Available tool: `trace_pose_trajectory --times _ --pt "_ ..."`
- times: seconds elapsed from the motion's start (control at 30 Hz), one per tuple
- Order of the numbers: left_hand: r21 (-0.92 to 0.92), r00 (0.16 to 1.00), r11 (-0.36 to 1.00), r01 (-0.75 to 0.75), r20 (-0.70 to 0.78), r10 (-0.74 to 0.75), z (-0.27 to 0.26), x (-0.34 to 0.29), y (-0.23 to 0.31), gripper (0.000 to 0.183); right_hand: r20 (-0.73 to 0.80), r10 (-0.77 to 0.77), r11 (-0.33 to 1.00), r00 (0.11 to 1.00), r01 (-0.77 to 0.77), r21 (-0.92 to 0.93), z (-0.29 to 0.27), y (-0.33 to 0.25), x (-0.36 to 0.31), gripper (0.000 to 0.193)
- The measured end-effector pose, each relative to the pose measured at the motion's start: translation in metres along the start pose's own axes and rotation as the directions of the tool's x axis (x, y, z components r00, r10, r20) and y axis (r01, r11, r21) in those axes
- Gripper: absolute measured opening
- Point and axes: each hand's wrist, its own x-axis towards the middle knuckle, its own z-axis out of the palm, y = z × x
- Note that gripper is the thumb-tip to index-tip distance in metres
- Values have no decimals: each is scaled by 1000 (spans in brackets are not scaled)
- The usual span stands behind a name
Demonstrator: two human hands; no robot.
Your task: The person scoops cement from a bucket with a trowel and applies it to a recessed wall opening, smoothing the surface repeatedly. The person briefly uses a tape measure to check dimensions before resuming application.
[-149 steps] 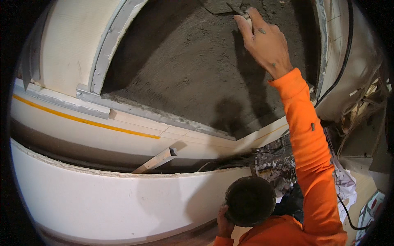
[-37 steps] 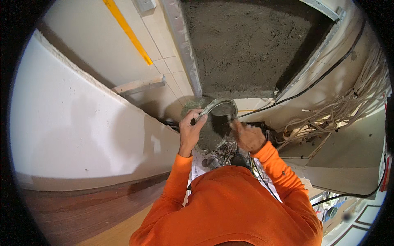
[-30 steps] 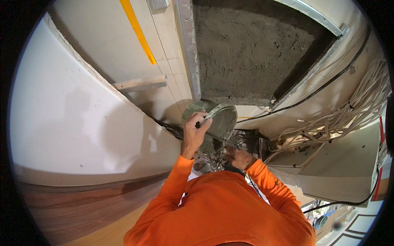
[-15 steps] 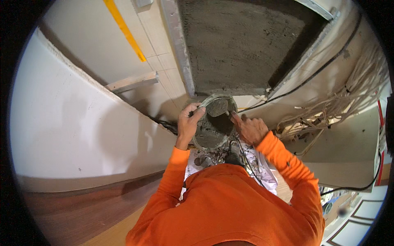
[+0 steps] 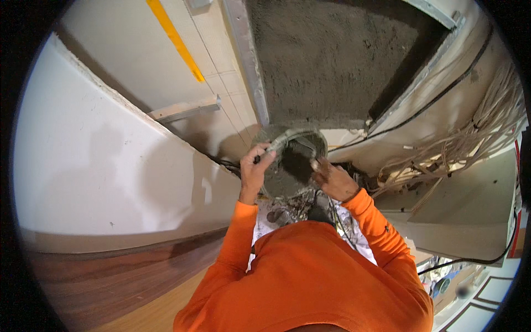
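Observation:
A round bucket (image 5: 293,133), smeared with grey mortar, is in front of me, and a dark wet mix (image 5: 297,164) shows inside it. My left hand (image 5: 256,169) is closed on the bucket's left side, with a small black piece showing by the fingers. At the opposite side, my right hand (image 5: 334,180) grips a trowel (image 5: 315,165) by its pale handle. The trowel's blade reaches into the bucket and is partly lost against the grey. Just beyond the bucket rises a framed panel of dark, rough mortar (image 5: 332,66).
Bundled pale cables (image 5: 442,155) hang at right, with a black cable (image 5: 437,108) along the wall. A white board (image 5: 94,182) stands at left; a yellow strip (image 5: 177,41) and a wooden batten (image 5: 185,108) lie beyond it. Debris-strewn white sheeting (image 5: 264,221) is underfoot.
The trowel had a lump of mortar on its blade, which no longer shows. My right hand has dropped slightly toward me. My left hand stays at the bucket.

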Motion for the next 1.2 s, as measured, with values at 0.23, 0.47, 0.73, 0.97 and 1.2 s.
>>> trace_pose_trajectory --times 0.23,0.47,0.73,0.97,1.2 --pt "-191 983 968 163 -56 -176 -20 30 2 16 224 144 949 964 -70 -306 -2 -86 -17 55" --pt "-154 991 982 114 -49 -122 -19 31 -9 16 57 -44 941 997 61 -332 -43 -98 -12 60" --pt "-395 990 913 101 -46 -130 -25 30 -11 25 226 160 987 961 -147 -70 -79 -121 2 56" --pt "-408 987 911 66 -109 -120 -35 41 -11 28 120 177 976 977 -158 -151 -83 -114 -2 58" --pt "-137 995 991 9 -97 -22 -27 33 -5 21 369 160 948 915 -38 -316 -38 -54 0 61"
